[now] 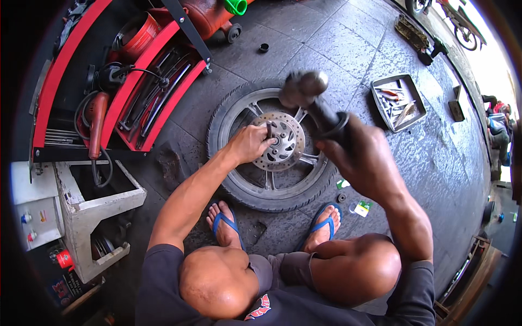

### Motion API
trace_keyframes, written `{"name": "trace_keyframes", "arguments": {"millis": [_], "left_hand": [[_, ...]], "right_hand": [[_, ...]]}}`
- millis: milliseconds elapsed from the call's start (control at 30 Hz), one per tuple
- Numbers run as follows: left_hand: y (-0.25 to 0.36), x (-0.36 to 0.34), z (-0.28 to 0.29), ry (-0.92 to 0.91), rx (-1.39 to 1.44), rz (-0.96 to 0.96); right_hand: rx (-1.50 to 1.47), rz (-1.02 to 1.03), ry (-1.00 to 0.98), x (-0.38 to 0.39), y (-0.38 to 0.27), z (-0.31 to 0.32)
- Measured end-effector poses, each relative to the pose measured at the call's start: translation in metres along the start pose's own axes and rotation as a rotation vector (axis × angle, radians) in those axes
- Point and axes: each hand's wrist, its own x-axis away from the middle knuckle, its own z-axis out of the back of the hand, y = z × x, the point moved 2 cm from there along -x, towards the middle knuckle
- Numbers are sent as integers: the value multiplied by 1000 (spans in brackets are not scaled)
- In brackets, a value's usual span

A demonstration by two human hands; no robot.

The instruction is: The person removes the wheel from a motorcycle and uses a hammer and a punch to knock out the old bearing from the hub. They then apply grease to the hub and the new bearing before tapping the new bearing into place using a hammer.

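A motorcycle wheel (269,193) lies flat on the floor with its perforated brake disc (283,152) facing up. My left hand (249,142) is closed on a short dark metal rod (269,127), held upright at the hub (283,141) in the disc's centre. My right hand (361,155) grips a ball-peen hammer (312,84), raised toward the camera above the wheel's right side. The hammer is slightly blurred and hides part of the tyre.
At the left stand a red tool cart (109,130) with tools and a worn white stand (103,198). A metal tray of tools (397,103) lies right of the wheel. A small black ring (263,48) is behind it. My sandalled feet (223,225) flank the tyre's near side.
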Motion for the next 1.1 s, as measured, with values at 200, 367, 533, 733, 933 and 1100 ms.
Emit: {"name": "trace_keyframes", "arguments": {"millis": [200,367,533,733,933,1100], "left_hand": [[7,15,4,100,-10,-85],[25,2,4,-38,-161,63],[7,-13,-22,50,25,-145],[6,-6,-11,100,-23,-76],[24,-23,0,95,-78,7],[3,-1,-2,34,-22,19]], "right_hand": [[-226,320,127,5,-50,26],[183,74,-139,9,-8,-15],[109,69,-56,6,-10,4],[-149,283,164,26,-64,43],[170,-44,-134,-2,21,-16],[-33,74,86,-7,-21,26]]}}
